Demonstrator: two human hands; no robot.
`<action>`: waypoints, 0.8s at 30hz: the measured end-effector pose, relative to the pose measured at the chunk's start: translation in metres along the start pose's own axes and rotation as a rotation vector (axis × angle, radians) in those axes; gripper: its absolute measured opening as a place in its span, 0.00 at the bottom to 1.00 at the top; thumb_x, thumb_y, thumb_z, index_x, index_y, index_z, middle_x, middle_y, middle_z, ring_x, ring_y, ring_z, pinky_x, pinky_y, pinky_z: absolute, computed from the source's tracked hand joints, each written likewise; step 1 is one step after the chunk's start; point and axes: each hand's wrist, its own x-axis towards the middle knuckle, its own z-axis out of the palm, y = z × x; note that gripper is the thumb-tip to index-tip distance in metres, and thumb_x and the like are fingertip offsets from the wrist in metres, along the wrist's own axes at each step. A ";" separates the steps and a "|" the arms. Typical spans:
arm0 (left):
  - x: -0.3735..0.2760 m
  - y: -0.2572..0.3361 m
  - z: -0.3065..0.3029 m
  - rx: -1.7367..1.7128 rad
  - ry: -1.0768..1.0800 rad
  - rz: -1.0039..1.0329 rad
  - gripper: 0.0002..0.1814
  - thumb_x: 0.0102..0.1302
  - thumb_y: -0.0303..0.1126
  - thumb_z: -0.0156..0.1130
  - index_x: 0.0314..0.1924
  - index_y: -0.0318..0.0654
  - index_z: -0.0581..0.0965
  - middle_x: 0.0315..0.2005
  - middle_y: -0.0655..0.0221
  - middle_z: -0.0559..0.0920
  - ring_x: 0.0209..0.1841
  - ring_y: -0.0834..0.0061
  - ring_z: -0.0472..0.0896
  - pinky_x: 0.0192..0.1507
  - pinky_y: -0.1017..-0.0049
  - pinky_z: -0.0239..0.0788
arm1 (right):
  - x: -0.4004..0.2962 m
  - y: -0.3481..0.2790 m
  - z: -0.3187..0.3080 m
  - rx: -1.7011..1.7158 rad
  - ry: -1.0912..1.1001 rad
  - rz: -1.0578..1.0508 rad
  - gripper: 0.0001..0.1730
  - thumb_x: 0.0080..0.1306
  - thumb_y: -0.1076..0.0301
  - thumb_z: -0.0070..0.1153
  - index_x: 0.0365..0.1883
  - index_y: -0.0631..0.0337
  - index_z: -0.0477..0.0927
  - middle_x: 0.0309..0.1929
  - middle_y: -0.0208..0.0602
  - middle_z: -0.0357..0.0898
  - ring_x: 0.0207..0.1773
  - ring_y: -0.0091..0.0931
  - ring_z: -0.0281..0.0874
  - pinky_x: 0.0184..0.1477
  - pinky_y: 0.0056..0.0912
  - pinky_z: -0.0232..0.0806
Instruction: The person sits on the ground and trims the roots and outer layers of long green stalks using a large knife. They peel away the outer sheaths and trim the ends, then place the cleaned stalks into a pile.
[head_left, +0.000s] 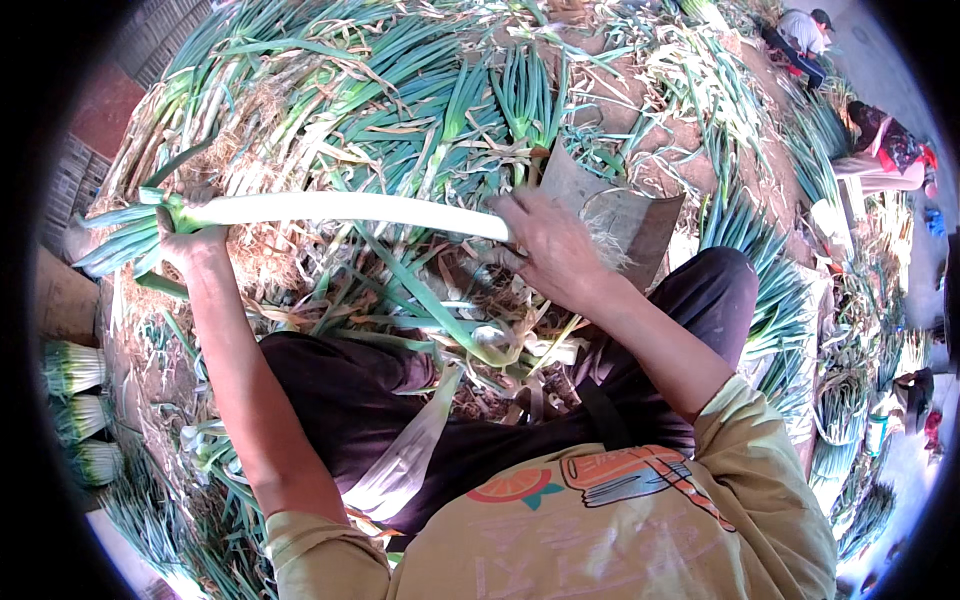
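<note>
A long Welsh onion (337, 208) stretches across in front of me, its white stalk bare and slightly curved. My left hand (193, 241) grips it at the left, where the white turns into green leaves. At the other end my right hand (553, 244), a little blurred, closes around the root end, its fingers partly hiding it. Pale roots (609, 244) show beyond that hand. Loose peeled leaves and scraps (450, 322) lie beneath the stalk, between my legs. A pale strip of peeled skin (409, 457) hangs over my lap.
A heap of unpeeled Welsh onions (300, 112) spreads ahead of me. A bent grey-brown sheet (637, 225) stands by my right knee. More onions (772, 307) lie at the right. Trimmed bundles (79, 416) are stacked at the far left. Two people (802, 37) sit at the upper right.
</note>
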 end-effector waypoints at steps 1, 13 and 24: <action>0.004 0.000 -0.004 -0.028 -0.071 -0.039 0.17 0.64 0.43 0.43 0.28 0.37 0.70 0.22 0.67 0.67 0.23 0.73 0.62 0.25 0.72 0.55 | 0.004 0.003 0.002 0.056 -0.168 0.082 0.21 0.53 0.63 0.60 0.43 0.61 0.71 0.32 0.47 0.71 0.38 0.41 0.71 0.38 0.40 0.64; 0.010 0.003 -0.004 0.015 -0.223 -0.169 0.17 0.63 0.42 0.45 0.33 0.34 0.69 0.22 0.65 0.66 0.24 0.73 0.61 0.24 0.74 0.52 | 0.000 0.016 0.004 0.861 -0.523 0.353 0.21 0.65 0.57 0.50 0.49 0.64 0.75 0.29 0.29 0.78 0.32 0.18 0.67 0.38 0.27 0.63; 0.011 -0.003 -0.002 0.086 -0.220 -0.185 0.22 0.64 0.49 0.45 0.31 0.34 0.70 0.22 0.67 0.65 0.25 0.74 0.60 0.26 0.74 0.54 | -0.009 0.015 0.028 0.494 -0.029 0.278 0.13 0.65 0.65 0.50 0.36 0.68 0.78 0.19 0.41 0.72 0.20 0.21 0.65 0.25 0.28 0.61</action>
